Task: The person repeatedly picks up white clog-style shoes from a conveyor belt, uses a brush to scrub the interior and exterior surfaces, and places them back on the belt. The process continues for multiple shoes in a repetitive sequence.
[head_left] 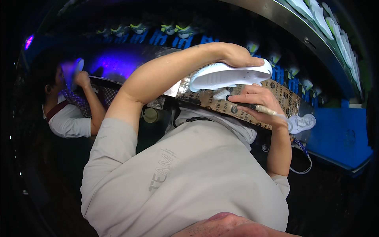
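My left hand (239, 56) is closed on a white shoe sole (211, 81), thumb and fingers at one end of it. The sole is tilted so its hollow inner side with a raised rim shows. Just below it, my right hand (262, 98) is closed round a brush (265, 110) with a dark and beige handle. White bristles (222, 94) point left, close to the sole's lower edge; whether they touch it I cannot tell. Another white sole-shaped piece (303, 123) lies to the right of my right wrist.
Brown printed paper (282, 94) covers the narrow work surface under my hands. Behind it runs a line of blue holders (183, 41) with shoes. More pale soles (316, 17) stand on a metal-edged rack at upper right. At left, a co-worker (75, 118) holds a sole under violet light.
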Action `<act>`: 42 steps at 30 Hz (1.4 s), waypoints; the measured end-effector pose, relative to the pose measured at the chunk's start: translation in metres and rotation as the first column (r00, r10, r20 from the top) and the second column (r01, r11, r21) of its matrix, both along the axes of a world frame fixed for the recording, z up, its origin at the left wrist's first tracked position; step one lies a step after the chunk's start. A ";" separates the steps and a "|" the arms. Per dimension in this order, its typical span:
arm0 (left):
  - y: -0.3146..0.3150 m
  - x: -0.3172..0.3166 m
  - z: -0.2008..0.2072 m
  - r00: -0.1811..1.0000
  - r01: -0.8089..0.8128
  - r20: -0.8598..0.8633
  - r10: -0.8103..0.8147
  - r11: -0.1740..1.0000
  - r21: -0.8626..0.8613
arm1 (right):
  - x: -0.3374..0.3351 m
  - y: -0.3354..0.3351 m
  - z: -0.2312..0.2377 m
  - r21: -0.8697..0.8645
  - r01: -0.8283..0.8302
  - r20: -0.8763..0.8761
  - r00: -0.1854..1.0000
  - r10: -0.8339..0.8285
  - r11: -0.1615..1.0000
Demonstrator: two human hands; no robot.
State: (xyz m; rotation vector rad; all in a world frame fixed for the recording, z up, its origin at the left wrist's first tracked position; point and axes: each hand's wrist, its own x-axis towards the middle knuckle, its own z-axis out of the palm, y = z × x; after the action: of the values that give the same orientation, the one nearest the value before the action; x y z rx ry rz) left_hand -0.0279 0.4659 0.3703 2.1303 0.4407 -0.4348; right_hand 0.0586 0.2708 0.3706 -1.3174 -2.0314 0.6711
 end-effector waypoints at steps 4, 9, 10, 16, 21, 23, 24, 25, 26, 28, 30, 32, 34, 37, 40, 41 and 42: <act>-0.004 -0.002 0.005 0.996 0.085 -0.022 -0.084 0.991 0.106 | 0.006 -0.005 0.009 0.064 0.183 0.006 0.983 -0.183 0.981; -0.004 -0.008 0.015 0.990 0.135 -0.055 -0.129 0.982 0.132 | 0.018 -0.013 0.012 -0.023 0.043 0.024 0.999 -0.042 0.999; -0.003 -0.009 0.016 0.989 0.143 -0.053 -0.137 0.980 0.140 | 0.020 -0.014 0.012 0.023 0.095 -0.010 0.995 -0.095 0.995; 0.005 -0.018 0.014 0.989 0.148 -0.050 -0.141 0.973 0.177 | 0.028 -0.017 0.013 0.039 0.082 0.060 0.995 -0.085 0.996; 0.009 -0.027 0.017 0.988 0.153 -0.047 -0.147 0.972 0.177 | 0.031 -0.020 0.021 0.017 0.146 0.160 0.976 -0.147 0.989; 0.010 -0.030 0.017 0.988 0.155 -0.049 -0.149 0.971 0.184 | 0.034 -0.022 0.031 -0.048 0.096 0.170 0.982 -0.087 0.994; 0.010 -0.031 0.015 0.989 0.149 -0.050 -0.142 0.971 0.187 | 0.035 -0.022 0.031 -0.009 0.132 0.194 0.973 -0.128 0.991; 0.011 -0.031 0.014 0.989 0.142 -0.052 -0.135 0.971 0.190 | 0.035 -0.022 0.031 0.030 0.167 0.217 0.961 -0.170 0.985; 0.012 -0.032 0.014 0.991 0.135 -0.051 -0.127 0.971 0.196 | 0.036 -0.021 0.031 0.073 0.200 0.240 0.948 -0.211 0.977; 0.014 -0.035 0.010 0.989 0.135 -0.078 -0.124 0.977 0.163 | 0.036 -0.023 0.029 0.055 0.154 0.301 0.940 -0.163 0.987; 0.023 -0.036 -0.006 0.988 0.116 -0.124 -0.093 0.974 0.196 | 0.038 -0.024 0.036 -0.020 0.081 0.341 0.937 -0.070 0.996; 0.034 -0.042 -0.023 0.997 -0.003 -0.082 0.013 0.993 0.115 | 0.043 -0.026 0.034 0.001 0.077 0.217 0.973 -0.075 0.997; 0.042 -0.046 -0.038 0.961 -0.251 -0.129 0.244 0.967 -0.041 | 0.047 -0.027 0.025 0.069 0.111 0.093 0.989 -0.118 0.991; 0.049 -0.052 -0.092 0.816 -0.458 -0.230 0.531 0.349 -0.818 | 0.053 -0.037 -0.006 0.069 0.359 -0.169 0.924 -0.343 0.931; 0.036 -0.092 -0.136 0.732 -0.086 -0.230 0.642 -0.247 -0.965 | 0.062 -0.047 -0.057 -0.112 0.570 -0.368 0.737 -0.567 0.814; 0.012 -0.106 -0.141 0.623 0.005 -0.252 0.741 -0.325 -0.946 | 0.061 -0.050 -0.078 -0.140 0.617 -0.454 0.656 -0.604 0.775; -0.013 -0.121 -0.150 0.501 0.115 -0.287 0.817 -0.392 -0.913 | 0.058 -0.052 -0.097 -0.198 0.653 -0.525 0.559 -0.642 0.731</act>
State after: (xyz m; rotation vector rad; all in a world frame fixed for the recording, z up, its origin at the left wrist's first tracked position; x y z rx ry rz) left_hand -0.1494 0.4528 0.2207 0.0945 0.2917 0.4720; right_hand 0.1169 0.2184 0.2732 -1.4961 -0.9463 0.5789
